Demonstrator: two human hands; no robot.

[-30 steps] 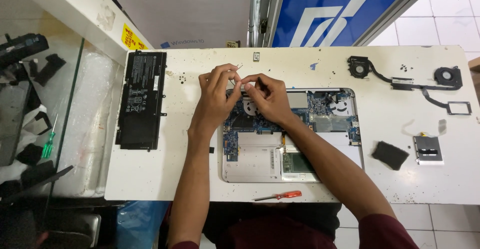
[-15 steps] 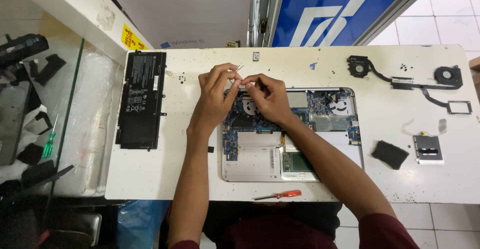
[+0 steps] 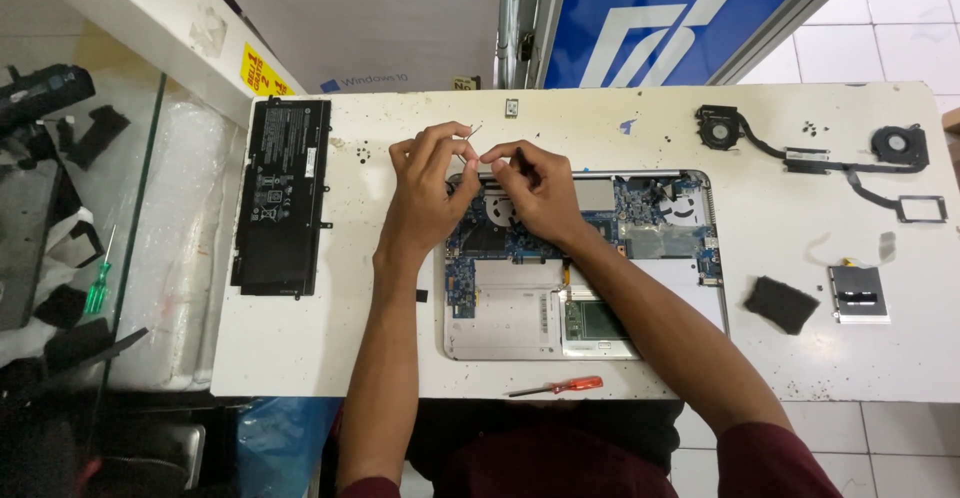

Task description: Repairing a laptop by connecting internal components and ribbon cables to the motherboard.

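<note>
Both grips meet over the far left corner of the opened laptop (image 3: pixel 585 263): left hand (image 3: pixel 428 193) pinches a small pale part (image 3: pixel 474 130) at its fingertips, right hand (image 3: pixel 535 193) closes on a thin dark tool (image 3: pixel 521 161). On the white worktop (image 3: pixel 330 348) lie one black battery (image 3: pixel 281 196) at left, one red screwdriver (image 3: pixel 556 387) near, two fans (image 3: pixel 720 126) joined by a pipe at far right, and one dark pad (image 3: pixel 781 304).

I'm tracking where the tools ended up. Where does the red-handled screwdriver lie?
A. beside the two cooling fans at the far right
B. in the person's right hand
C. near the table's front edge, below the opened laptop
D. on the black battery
C: the red-handled screwdriver lies flat on the white table, just below the opened laptop, apart from both hands.
</note>
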